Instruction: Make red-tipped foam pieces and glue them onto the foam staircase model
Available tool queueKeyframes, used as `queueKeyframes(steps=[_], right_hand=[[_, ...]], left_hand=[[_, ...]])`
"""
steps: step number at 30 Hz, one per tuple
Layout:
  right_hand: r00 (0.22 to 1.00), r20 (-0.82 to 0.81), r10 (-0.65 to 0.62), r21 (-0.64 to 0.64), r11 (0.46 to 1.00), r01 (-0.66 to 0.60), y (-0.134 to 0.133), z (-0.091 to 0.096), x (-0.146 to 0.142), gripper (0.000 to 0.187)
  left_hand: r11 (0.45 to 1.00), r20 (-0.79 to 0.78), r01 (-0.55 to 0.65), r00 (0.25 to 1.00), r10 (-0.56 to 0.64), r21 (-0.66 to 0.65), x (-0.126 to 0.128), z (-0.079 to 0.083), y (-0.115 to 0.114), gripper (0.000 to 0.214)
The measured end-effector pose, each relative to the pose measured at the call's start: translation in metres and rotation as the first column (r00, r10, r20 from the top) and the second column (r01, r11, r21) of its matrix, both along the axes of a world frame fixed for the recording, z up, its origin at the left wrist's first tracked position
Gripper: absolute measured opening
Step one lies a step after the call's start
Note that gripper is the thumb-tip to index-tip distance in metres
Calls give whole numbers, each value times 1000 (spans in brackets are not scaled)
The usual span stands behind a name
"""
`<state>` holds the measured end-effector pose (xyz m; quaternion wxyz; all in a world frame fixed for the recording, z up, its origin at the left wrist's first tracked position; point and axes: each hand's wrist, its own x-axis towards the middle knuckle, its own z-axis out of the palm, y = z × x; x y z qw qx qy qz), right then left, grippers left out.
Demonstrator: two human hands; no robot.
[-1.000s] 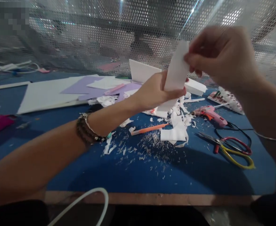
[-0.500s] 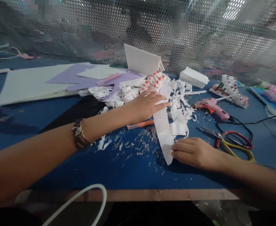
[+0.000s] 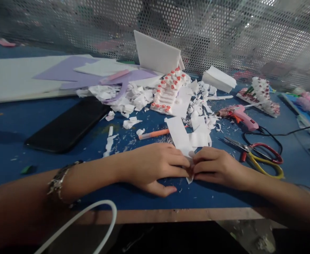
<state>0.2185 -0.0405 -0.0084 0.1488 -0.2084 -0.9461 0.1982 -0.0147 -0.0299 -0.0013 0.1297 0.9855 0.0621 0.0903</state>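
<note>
We reach in from either side of the white strip (image 3: 179, 132)
Left hand (image 3: 155, 164) palm-down, thumb spread open; right hand (image 3: 219, 167) curled, pinching the near end

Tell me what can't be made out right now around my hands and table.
Head view:
White strip: near end partly hidden by the left hand and right hand.
Blue board: cut off by the right edge.
Behind the perforated panel: blurred, partly screened by it.

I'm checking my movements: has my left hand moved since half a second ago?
Yes: the left hand has moved toward you, closer to the table's front edge.
</note>
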Motion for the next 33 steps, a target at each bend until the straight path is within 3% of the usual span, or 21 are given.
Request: queueKeyframes(steps=[5,12,33], right_hand=[[997,-29,-75,-98,993,72,-1,-2,-3,14],[984,-54,-171,-237,959,154,0,-1,-9,9],[965,-26,-262,-223,942,250,-2,-7,-9,11]], left_hand=[[999,63,-1,998,4,-48,0,0,3,26],[995,39,34,998,-38,94,0,1,1,40],[999,-46,12,999,-10,46,0,2,1,46]])
